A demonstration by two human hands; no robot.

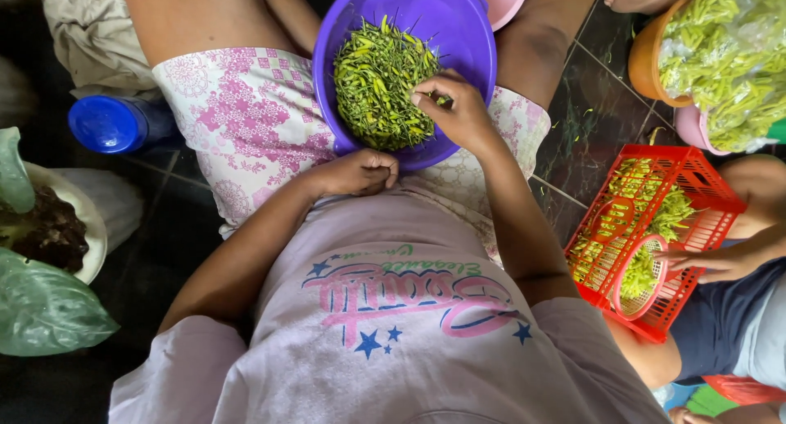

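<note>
- Head view shows a purple plastic bowl (pixel 458 31) resting on the seated person's lap, keeping its heap of green flower buds (pixel 378 80) within easy reach.
- Right hand (pixel 455 109) dips in, fingertips pinched narrow on a bud.
- Left hand (pixel 360 172) sits curled at the near rim; whether it holds anything I cannot tell.
- A co-worker's hand (pixel 711 262) steadies a small pink sieve (pixel 643 278) in a red basket (pixel 696 178).

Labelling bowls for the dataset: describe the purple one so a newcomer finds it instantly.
Start at the person's lap, at the pink-patterned shorts. The purple bowl rests there, filled with green buds, with the right hand reaching in. Unlike the orange bowl and red crate on the floor, it is round, purple and on the lap.
</note>
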